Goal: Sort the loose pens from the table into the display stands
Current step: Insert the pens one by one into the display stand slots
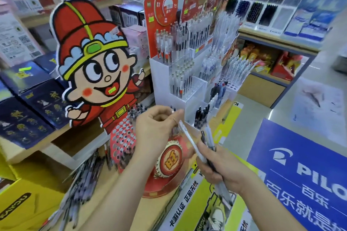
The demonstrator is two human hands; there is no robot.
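My right hand (219, 167) grips a bundle of pens (209, 140), white and dark barrels pointing up and away. My left hand (157, 127) pinches the top end of one white pen (189, 140) from that bundle, between thumb and forefinger. Behind the hands stands a red display stand (122, 137) with a perforated top full of holes and a cartoon boy cutout (90, 58). To its right a white tiered pen stand (180, 80) holds several upright pens in clear compartments. A heap of loose pens (80, 184) lies on the table at lower left, blurred.
A yellow box (24, 202) sits at lower left. Dark blue boxes (28, 103) fill the left shelf. A blue Pilot sign (304, 170) lies at right. More pen racks (259, 11) and snack shelves (266, 60) stand behind, with open floor (319, 73) at right.
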